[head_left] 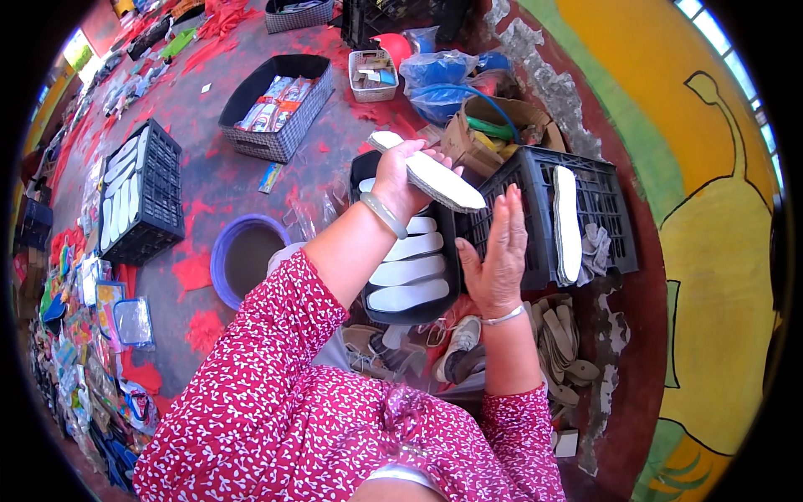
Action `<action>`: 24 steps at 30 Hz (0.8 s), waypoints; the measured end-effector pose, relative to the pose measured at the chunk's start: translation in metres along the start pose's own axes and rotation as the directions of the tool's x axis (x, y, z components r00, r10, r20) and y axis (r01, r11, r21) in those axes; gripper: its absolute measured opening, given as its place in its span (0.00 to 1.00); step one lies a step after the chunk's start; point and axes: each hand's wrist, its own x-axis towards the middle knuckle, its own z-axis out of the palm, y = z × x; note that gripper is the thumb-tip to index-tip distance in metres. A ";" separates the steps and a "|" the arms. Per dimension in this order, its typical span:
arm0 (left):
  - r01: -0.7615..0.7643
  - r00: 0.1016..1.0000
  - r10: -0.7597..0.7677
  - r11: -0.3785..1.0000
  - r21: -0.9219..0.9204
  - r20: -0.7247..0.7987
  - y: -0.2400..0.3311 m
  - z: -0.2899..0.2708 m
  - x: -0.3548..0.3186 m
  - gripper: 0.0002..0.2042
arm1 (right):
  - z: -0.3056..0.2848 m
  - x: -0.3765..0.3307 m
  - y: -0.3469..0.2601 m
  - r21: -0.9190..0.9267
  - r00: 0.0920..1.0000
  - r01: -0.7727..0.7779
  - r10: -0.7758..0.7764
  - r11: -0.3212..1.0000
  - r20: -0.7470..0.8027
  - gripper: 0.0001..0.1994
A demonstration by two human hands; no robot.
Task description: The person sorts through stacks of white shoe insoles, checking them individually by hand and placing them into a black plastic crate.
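In my left hand (403, 180) is a thick white shoe insole stack (447, 182), tilted down toward the right, with layered edges showing. The fingers close around its far side. Just to the right, my right hand (495, 261) is raised with its fingers stretched out and holds nothing; it is apart from the stack. Below both hands, several white insoles (407, 270) lie in rows in a dark basket (411, 316). Another insole stack (567, 226) rests on the upturned black crate (523, 180), beside a crumpled grey glove or cloth (595, 249).
A purple-rimmed bucket (219, 259) stands left of my arm. Beyond are a crate of insoles (159, 197) and a checked basket with packets (293, 125). Grey sole-shaped pieces (559, 339) lie near the painted wall (719, 276). A cardboard box (464, 138) sits behind the crate.
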 end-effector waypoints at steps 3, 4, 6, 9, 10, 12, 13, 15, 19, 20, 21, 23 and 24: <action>0.038 0.999 -0.036 0.998 0.051 -0.039 -0.007 -0.001 0.001 0.11 | 0.013 -0.003 -0.006 -0.101 0.997 0.072 -0.073 0.992 -0.006 0.32; 0.045 0.999 -0.043 0.997 0.060 -0.031 -0.008 -0.001 0.001 0.12 | 0.014 -0.004 -0.007 -0.131 0.997 0.071 -0.071 0.989 0.007 0.31; 0.058 0.998 -0.056 0.995 0.078 -0.017 -0.010 -0.002 0.000 0.13 | 0.016 -0.004 -0.009 -0.106 0.999 0.049 -0.049 0.993 0.007 0.30; 0.042 0.998 -0.037 0.991 0.124 -0.041 -0.010 0.004 -0.004 0.14 | 0.015 -0.003 -0.010 -0.060 0.999 0.036 -0.037 0.998 -0.005 0.28; 0.038 0.998 -0.030 0.989 0.140 -0.061 -0.010 0.005 -0.005 0.15 | 0.014 -0.003 -0.009 -0.042 0.999 0.037 -0.037 0.998 0.004 0.27; 0.020 0.998 -0.012 0.989 0.147 -0.054 -0.009 0.002 -0.002 0.15 | 0.013 -0.001 -0.010 -0.016 0.999 0.041 -0.041 0.999 0.015 0.24; 0.011 0.999 -0.003 0.989 0.150 -0.051 -0.008 0.000 -0.001 0.14 | 0.012 -0.001 -0.011 -0.009 0.999 0.043 -0.043 0.999 0.016 0.23; 0.040 0.996 -0.026 0.982 0.186 -0.081 -0.008 0.002 -0.002 0.14 | 0.012 -0.001 -0.010 -0.008 0.999 0.049 -0.049 0.999 0.023 0.21; 0.096 0.991 -0.074 0.972 0.213 -0.109 -0.007 0.000 -0.001 0.14 | 0.012 -0.002 -0.007 -0.038 0.998 0.067 -0.066 0.997 0.021 0.19; 0.090 0.992 -0.067 0.971 0.220 -0.109 -0.008 0.000 -0.001 0.14 | 0.013 -0.002 -0.006 -0.050 0.997 0.070 -0.070 0.996 0.014 0.19; 0.085 0.992 -0.061 0.970 0.228 -0.109 -0.008 0.000 0.000 0.14 | 0.013 -0.003 -0.005 -0.064 0.997 0.073 -0.071 0.995 0.035 0.20; 0.063 0.994 -0.038 0.969 0.240 -0.107 -0.008 0.001 0.000 0.13 | 0.011 -0.004 -0.002 -0.091 0.995 0.078 -0.071 0.993 0.076 0.21; 0.047 0.994 -0.021 0.968 0.245 -0.104 -0.008 0.002 0.000 0.13 | 0.009 -0.003 -0.004 -0.051 0.996 0.046 -0.042 0.998 0.072 0.22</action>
